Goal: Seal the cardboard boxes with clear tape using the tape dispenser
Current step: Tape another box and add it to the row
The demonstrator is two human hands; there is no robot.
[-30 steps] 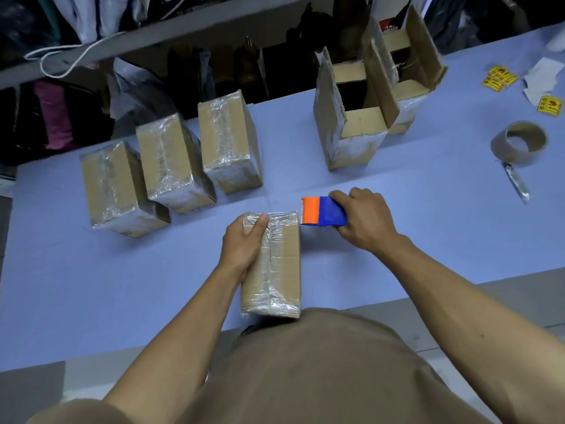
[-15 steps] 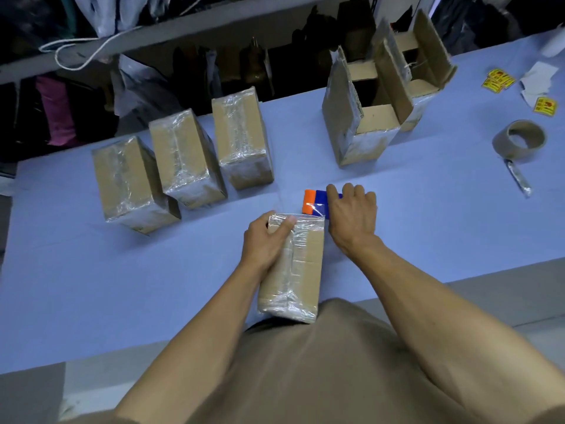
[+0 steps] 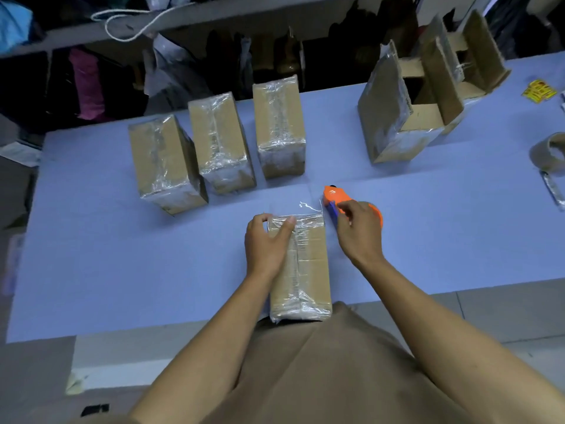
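Note:
A long cardboard box (image 3: 307, 264) wrapped in clear tape lies on the blue table (image 3: 122, 255) in front of me, its near end at the table edge. My left hand (image 3: 267, 243) presses on its far left corner. My right hand (image 3: 359, 232) grips the orange and blue tape dispenser (image 3: 334, 195) just right of the box's far end. A strip of clear tape (image 3: 305, 209) stretches from the dispenser across the box's far edge.
Three taped boxes (image 3: 218, 145) stand in a row at the back left. Two open boxes (image 3: 406, 108) with raised flaps stand at the back right. A tape roll (image 3: 550, 154) and yellow labels (image 3: 538, 91) lie at the far right. Shelves with clutter run behind the table.
My right hand has turned the dispenser and drawn it to the right of the box's far end, pulling tape across that edge. My left hand stays on the box.

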